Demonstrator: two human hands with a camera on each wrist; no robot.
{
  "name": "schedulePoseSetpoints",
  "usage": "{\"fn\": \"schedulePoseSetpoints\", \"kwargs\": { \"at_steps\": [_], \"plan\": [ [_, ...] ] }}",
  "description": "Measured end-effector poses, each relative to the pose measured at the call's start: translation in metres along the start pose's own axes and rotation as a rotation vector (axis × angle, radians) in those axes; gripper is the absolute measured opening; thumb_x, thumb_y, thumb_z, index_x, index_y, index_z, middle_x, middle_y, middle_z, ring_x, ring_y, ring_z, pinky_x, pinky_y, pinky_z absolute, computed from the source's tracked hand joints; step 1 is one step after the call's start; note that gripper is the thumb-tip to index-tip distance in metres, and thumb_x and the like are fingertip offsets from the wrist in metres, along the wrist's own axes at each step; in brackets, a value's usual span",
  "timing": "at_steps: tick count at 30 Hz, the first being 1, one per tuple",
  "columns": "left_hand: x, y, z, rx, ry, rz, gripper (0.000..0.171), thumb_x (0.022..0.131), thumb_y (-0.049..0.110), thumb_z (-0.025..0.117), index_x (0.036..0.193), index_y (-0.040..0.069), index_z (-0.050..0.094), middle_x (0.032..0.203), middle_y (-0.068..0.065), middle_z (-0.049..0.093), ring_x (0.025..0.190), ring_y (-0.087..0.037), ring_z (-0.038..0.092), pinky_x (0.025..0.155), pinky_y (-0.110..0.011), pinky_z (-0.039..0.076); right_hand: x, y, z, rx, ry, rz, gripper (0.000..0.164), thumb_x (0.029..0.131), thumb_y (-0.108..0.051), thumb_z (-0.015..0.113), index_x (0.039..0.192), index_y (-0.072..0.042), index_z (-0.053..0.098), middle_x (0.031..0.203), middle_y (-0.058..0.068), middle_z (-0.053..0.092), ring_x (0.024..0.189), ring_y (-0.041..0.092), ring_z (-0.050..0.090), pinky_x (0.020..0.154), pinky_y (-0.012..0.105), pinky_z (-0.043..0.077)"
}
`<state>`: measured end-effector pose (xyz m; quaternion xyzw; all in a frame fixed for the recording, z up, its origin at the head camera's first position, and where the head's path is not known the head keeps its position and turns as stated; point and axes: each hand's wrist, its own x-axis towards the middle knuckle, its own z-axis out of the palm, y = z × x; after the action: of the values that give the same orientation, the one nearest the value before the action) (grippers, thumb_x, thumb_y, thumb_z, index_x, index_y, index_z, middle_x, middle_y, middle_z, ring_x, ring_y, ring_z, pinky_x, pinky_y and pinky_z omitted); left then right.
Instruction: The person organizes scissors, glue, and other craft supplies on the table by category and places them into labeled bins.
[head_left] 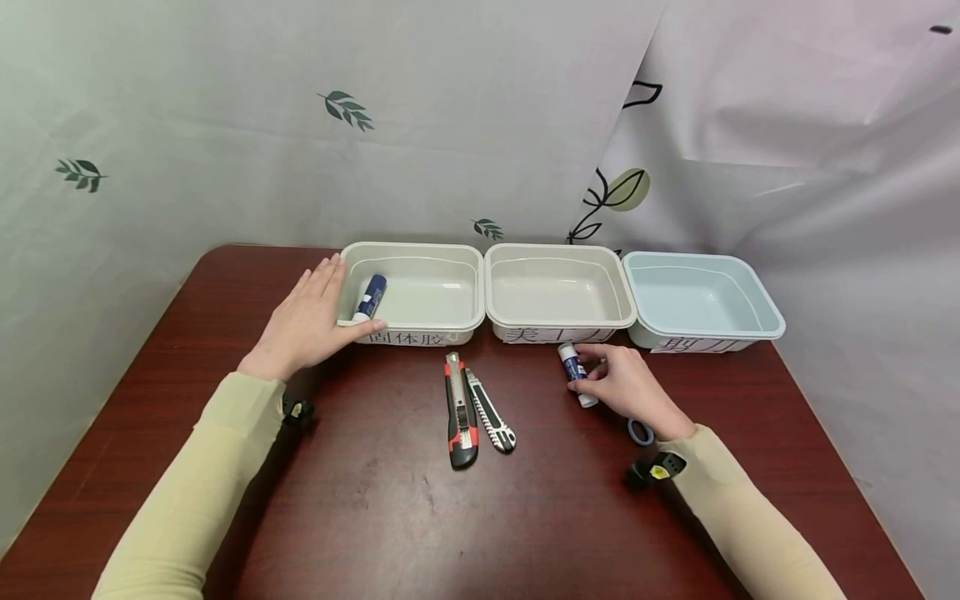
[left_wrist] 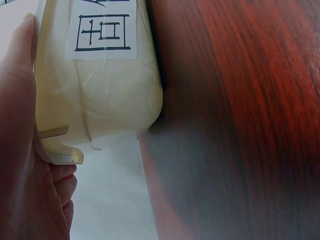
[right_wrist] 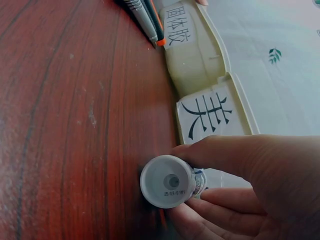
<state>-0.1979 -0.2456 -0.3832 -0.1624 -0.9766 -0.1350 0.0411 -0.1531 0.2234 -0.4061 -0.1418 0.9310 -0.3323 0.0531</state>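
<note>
My right hand (head_left: 630, 383) pinches a glue stick (head_left: 573, 373) with a white cap and a blue label, just in front of the middle bin. The glue stick's round white end (right_wrist: 166, 181) faces the right wrist camera. Over at the left bin (head_left: 420, 327), my left hand (head_left: 303, 321) rests on the rim, its fingers extended along the left side and its thumb across the front edge. Inside that bin, a blue glue stick (head_left: 371, 297) leans near the left wall. A blue ring handle (head_left: 640, 432) shows partly beneath my right wrist; the rest is hidden.
A red-and-black utility knife (head_left: 461, 408) and a white-and-black one (head_left: 491, 410) lie side by side on the brown table (head_left: 360, 500). The cream middle bin (head_left: 558, 323) and light-blue right bin (head_left: 705, 333) stand in a row with the left bin, against a patterned curtain (head_left: 450, 125).
</note>
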Motion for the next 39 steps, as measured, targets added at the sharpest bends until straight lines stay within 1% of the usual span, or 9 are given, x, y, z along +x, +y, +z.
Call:
{"fn": "schedulePoseSetpoints", "kwargs": {
  "at_steps": [6, 15, 22, 31, 39],
  "plan": [
    [0.000, 0.001, 0.000, 0.001, 0.000, 0.000, 0.115, 0.091, 0.075, 0.054, 0.161, -0.005, 0.010, 0.166, -0.025, 0.013, 0.153, -0.037, 0.011, 0.124, -0.045, 0.002, 0.000, 0.001, 0.000, 0.013, 0.009, -0.016, 0.056, 0.079, -0.011, 0.087, 0.129, 0.003, 0.067, 0.076, 0.000, 0.071, 0.069, 0.012, 0.067, 0.060, 0.026, 0.052],
    [0.002, -0.001, 0.001, 0.024, 0.012, 0.006, 0.116, 0.090, 0.075, 0.056, 0.159, -0.008, 0.013, 0.165, -0.027, 0.015, 0.152, -0.038, 0.014, 0.124, -0.046, 0.005, -0.001, -0.006, -0.001, 0.042, 0.024, -0.037, 0.057, 0.078, -0.011, 0.086, 0.131, 0.000, 0.067, 0.082, 0.001, 0.073, 0.074, 0.013, 0.069, 0.063, 0.028, 0.056],
    [0.002, -0.001, 0.001, 0.016, 0.003, 0.002, 0.117, 0.090, 0.075, 0.055, 0.160, -0.007, 0.012, 0.165, -0.026, 0.013, 0.153, -0.037, 0.011, 0.124, -0.046, 0.004, -0.004, -0.012, -0.001, 0.070, 0.022, -0.055, 0.057, 0.079, -0.008, 0.085, 0.132, -0.001, 0.067, 0.084, 0.002, 0.073, 0.075, 0.013, 0.069, 0.063, 0.028, 0.057],
    [0.001, -0.001, 0.001, 0.014, -0.001, -0.001, 0.116, 0.090, 0.075, 0.055, 0.160, -0.006, 0.010, 0.166, -0.025, 0.012, 0.154, -0.034, 0.008, 0.124, -0.045, 0.003, -0.008, -0.025, -0.001, 0.132, 0.010, -0.102, 0.057, 0.079, -0.004, 0.085, 0.132, 0.001, 0.065, 0.088, 0.006, 0.073, 0.074, 0.014, 0.069, 0.062, 0.028, 0.059],
    [0.001, -0.001, 0.002, 0.015, -0.001, -0.001, 0.116, 0.090, 0.075, 0.055, 0.160, -0.007, 0.011, 0.166, -0.025, 0.012, 0.154, -0.035, 0.010, 0.124, -0.045, 0.003, -0.010, -0.039, -0.003, 0.140, 0.017, -0.153, 0.057, 0.079, -0.003, 0.085, 0.132, 0.001, 0.066, 0.088, 0.007, 0.072, 0.071, 0.012, 0.069, 0.062, 0.028, 0.059]
  ]
}}
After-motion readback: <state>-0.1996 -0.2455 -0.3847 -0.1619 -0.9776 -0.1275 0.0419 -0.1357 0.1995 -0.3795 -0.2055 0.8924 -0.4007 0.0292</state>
